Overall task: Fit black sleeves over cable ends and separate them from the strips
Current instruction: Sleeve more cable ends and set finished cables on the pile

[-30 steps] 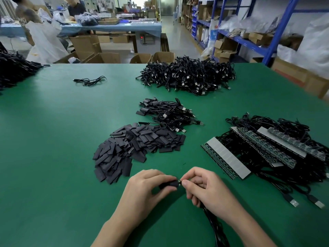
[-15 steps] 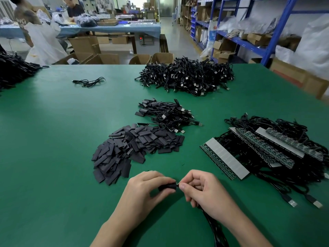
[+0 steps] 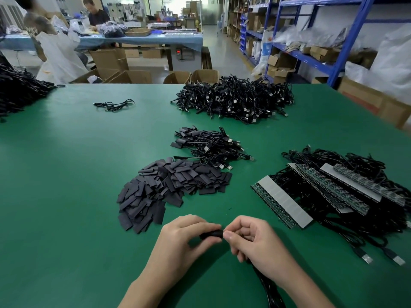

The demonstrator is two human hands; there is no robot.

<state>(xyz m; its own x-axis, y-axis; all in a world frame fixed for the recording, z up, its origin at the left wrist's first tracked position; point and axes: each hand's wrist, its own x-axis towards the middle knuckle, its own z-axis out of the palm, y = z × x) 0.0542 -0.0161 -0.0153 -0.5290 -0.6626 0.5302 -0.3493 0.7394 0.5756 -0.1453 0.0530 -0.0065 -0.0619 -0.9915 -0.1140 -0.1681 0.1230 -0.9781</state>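
The right grip [image 3: 255,241] is closing up against the left grip [image 3: 184,243]. A second ago a small pale bit of the cable end was showing between them; half a second ago it was already shrinking, and now it is hidden, with the black sleeve [image 3: 211,234] meeting the tip of the right thumb [image 3: 228,235]. Both grips, and the far edge of the green surface [image 3: 144,90], are sitting slightly lower in the view than before.

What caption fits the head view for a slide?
Left hand pinches a black sleeve against the cable gripped in the right hand; sleeve pile and strips beyond.
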